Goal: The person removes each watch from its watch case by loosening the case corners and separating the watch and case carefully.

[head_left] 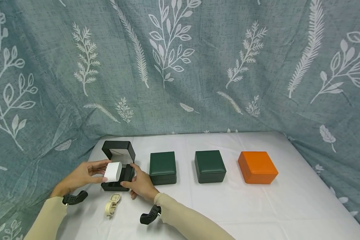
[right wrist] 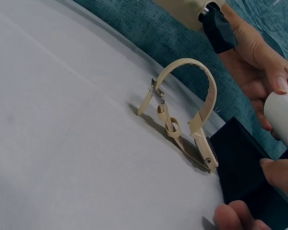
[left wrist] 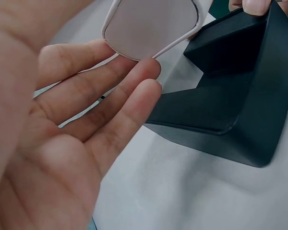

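The white cushion (head_left: pixel 113 171) is above the left part of an open black box (head_left: pixel 115 187) in the head view; whether the two touch, I cannot tell. Taking the cushion as the clock's centre, the left hand (head_left: pixel 85 175) comes in from nine o'clock, thumb and fingers pinching the cushion at its left end. The right hand (head_left: pixel 142 185) is towards four o'clock, its thumb and fingers gripping the right side of the box. The box's raised lid (head_left: pixel 118 150) stands between twelve and one o'clock.

Straight down at six o'clock, near the box, a cream watch (head_left: pixel 112 205) lies on the white cloth (head_left: pixel 213 210), its strap curved in a loop. Out towards three o'clock, three closed boxes form a row: the nearer green box (head_left: pixel 163 168) just beside the right hand, the farther green box (head_left: pixel 210 166), then the orange box (head_left: pixel 258 167), well apart from both hands.
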The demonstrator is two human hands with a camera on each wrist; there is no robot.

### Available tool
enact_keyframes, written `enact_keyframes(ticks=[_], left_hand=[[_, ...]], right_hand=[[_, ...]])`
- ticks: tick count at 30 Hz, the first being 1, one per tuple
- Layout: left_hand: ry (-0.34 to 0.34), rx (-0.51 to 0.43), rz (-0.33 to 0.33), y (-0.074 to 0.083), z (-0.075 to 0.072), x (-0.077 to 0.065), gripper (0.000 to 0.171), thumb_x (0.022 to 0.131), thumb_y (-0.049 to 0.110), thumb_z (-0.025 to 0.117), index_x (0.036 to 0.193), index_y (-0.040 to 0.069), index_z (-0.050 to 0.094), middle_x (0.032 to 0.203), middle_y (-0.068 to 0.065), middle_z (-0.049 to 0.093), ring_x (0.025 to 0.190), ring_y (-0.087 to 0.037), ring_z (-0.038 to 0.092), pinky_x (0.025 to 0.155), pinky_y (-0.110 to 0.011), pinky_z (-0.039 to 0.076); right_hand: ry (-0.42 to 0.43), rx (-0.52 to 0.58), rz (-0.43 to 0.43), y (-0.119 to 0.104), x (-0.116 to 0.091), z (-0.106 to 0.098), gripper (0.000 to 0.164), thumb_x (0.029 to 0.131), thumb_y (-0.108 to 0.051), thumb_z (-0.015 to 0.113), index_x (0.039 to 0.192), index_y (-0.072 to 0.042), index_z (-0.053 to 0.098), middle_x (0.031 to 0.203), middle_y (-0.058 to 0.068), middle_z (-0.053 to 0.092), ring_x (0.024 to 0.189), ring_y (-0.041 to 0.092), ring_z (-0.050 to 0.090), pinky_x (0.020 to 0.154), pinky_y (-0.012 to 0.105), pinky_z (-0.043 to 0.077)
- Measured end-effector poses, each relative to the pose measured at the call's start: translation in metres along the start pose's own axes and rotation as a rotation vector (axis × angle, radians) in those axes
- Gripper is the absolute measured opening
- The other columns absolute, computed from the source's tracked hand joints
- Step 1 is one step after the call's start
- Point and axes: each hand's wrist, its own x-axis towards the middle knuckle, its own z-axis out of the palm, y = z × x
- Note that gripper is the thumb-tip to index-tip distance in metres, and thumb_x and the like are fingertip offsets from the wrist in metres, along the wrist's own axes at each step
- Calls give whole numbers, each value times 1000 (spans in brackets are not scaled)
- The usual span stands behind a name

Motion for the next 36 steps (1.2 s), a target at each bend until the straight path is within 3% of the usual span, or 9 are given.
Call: enact_keyframes(ticks=[6,15,36], left_hand=[[10,36,-35,0,0,2,77,90,11,81,155,-2,41,148,-28,50,117,-13,64,92,-32,55],[11,78,-69,1,3,9,75,90,18,82,154,3,45,146,-24,53,125,-31,60,95,-30,53],[7,145,-80,-5,6,17,78,87,21,86,152,1,48,138,-22,59,118,-30,63,94,-34,53]], right_hand=[[-7,6,17,1,2,0,86,90,-20,83,160,-23,36,72,4,59,40,15,56,42,33,52],[-16,11,20,1,2,0,86,90,-19,82,161,-23,34,75,5,59,42,16,57,44,34,53],[-39,16,12,-3,-1,-3,83,94,-13,78,162,-23,33,79,7,60,48,17,63,48,36,56]])
